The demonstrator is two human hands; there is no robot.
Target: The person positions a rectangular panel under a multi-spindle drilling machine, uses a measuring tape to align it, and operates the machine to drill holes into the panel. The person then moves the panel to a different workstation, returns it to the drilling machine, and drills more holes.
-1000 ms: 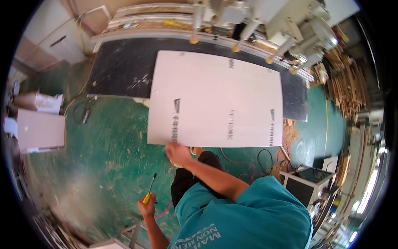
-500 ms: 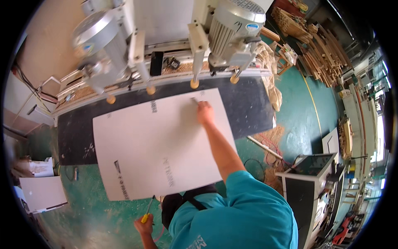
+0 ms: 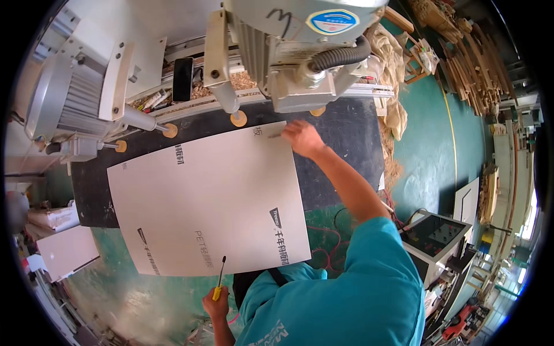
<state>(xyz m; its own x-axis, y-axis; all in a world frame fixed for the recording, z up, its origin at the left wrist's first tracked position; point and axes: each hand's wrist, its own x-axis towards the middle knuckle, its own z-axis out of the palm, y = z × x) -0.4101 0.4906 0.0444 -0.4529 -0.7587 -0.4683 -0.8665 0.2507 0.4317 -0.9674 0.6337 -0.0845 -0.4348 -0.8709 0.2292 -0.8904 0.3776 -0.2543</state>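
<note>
A large white board point(image 3: 208, 202) with dark print lies across a black worktop point(image 3: 340, 155) and reaches toward my body. My left hand point(image 3: 216, 305) is low, by the board's near edge, closed round the yellow handle of a screwdriver point(image 3: 217, 293). Its thin shaft points up and its dark tip overlaps the board's near edge in view. At the far right corner of the board is my right hand point(image 3: 303, 138), fingers curled together. A short, thin grey thing point(image 3: 275, 136) shows at its fingertips, too small to name for sure.
Large grey motors point(image 3: 311, 52) and round tan pads point(image 3: 238, 119) on rods hang over the worktop's far side. Behind them lie a black phone point(image 3: 183, 79) and wood chips. A control cabinet point(image 3: 435, 233) stands right; timber strips point(image 3: 476, 75) are piled far right.
My view has shifted closer to the motors and rightward. My right hand has moved outward to the board's far right corner. The screwdriver in my left hand has risen over the board's near edge.
</note>
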